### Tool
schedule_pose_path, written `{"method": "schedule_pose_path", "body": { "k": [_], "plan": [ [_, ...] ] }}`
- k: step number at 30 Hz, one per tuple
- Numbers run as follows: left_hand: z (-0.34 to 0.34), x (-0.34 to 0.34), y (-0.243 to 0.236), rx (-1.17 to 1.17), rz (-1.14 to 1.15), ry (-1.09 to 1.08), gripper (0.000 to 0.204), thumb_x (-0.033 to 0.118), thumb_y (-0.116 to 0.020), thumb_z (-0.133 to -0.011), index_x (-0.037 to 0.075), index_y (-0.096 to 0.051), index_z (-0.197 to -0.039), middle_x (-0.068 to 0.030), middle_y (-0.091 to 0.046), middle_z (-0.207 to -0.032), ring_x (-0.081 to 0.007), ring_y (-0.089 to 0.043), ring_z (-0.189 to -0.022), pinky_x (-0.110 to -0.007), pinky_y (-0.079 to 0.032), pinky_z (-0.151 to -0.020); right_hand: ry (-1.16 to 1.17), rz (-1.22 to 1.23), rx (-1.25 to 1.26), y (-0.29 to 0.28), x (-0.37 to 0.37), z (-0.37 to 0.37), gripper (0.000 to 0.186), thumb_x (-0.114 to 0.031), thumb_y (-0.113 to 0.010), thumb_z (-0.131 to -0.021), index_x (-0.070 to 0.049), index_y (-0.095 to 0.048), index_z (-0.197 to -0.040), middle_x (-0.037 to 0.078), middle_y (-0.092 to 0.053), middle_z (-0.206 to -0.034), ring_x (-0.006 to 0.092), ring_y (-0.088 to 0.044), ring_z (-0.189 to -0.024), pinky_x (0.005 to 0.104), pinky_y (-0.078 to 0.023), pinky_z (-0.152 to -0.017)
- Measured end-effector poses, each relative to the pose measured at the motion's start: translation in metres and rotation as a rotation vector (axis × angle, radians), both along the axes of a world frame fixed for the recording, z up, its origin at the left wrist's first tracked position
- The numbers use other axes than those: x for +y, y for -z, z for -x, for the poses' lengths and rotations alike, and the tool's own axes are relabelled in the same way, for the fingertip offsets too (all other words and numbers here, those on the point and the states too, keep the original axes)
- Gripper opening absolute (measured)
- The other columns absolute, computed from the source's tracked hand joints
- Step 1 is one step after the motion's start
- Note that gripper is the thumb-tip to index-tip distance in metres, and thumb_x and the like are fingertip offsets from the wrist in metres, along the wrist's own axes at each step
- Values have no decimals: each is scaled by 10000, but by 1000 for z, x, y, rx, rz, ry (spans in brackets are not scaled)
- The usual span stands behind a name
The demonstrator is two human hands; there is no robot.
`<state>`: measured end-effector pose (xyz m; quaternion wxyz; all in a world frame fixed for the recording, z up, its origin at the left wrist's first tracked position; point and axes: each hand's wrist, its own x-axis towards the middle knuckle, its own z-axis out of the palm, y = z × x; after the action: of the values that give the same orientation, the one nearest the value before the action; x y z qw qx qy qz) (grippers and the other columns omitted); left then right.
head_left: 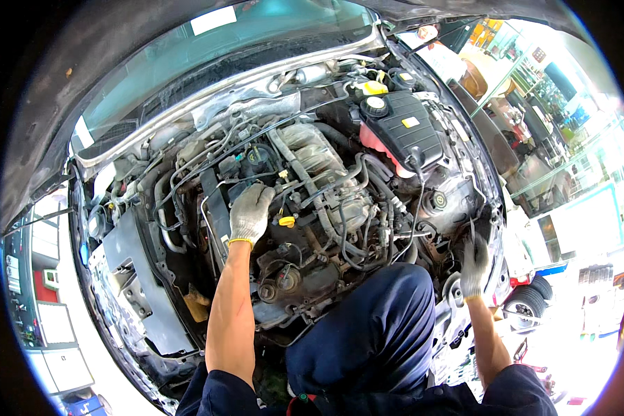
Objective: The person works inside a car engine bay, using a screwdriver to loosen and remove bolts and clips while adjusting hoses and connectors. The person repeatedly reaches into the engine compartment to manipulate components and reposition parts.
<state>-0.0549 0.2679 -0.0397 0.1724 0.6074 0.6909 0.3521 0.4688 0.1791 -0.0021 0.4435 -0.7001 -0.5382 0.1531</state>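
Observation:
My left hand (251,211), in a grey knit glove with a yellow cuff, is curled over the engine among thin pipes and hoses, left of a yellow ring handle (287,222); what its fingertips grip is hidden. My right gloved hand (473,267) is at the right edge of the engine bay, below a black cap (436,200); it is blurred and its fingers are unclear against dark parts. The engine's metal intake manifold (305,152) lies between and above my hands. My bent knee (388,298), in dark navy trousers, rests up in the front of the bay between my arms.
A black-topped coolant reservoir (402,125) sits at the upper right. The raised hood (41,139) and windscreen (222,55) frame the bay, with a grey panel (139,277) at left. Outside are tyres (523,305), glass partitions and furniture at right, and cabinets (59,367) at left.

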Motion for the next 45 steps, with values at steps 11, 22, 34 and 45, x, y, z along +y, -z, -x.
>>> {"method": "schedule_pose_path", "body": {
  "k": [11,22,34,45],
  "plan": [
    [6,7,13,-57,40,14,360,366,-597,-1029,13,-655,-1062,-249,-674,-1016,-456,-641,-1007,-488,-489,-858,294,289,-431,92,-114,-5,242,-207,-546,-1020,-32,-636,-1160,258,-620,-1137,456,-578,-1097,551,-447,-944],
    [33,20,-4,-546,383,-8,485,179,-696,-986,-30,-610,-1414,-140,-670,-1387,-261,-619,-1264,-356,-429,-1110,201,225,-531,128,-113,-22,299,-175,-569,-980,-30,-617,-1238,220,-630,-1193,425,-577,-1134,503,-451,-1028],
    [0,0,-2,-462,108,-94,425,190,-728,-943,44,-710,-1342,-115,-710,-1346,-227,-628,-1270,-323,-422,-1112,264,377,-384,125,-114,-56,278,-239,-593,-1019,-30,-658,-1191,131,-627,-1085,282,-577,-1010,427,-468,-915],
    [5,-3,2,-556,113,-92,344,136,-718,-966,23,-721,-1290,-81,-740,-1245,-168,-659,-1162,-305,-468,-1045,324,450,-169,146,-113,-104,271,-288,-595,-1055,-43,-695,-1112,49,-612,-927,156,-555,-870,328,-468,-790]
  ]
}}
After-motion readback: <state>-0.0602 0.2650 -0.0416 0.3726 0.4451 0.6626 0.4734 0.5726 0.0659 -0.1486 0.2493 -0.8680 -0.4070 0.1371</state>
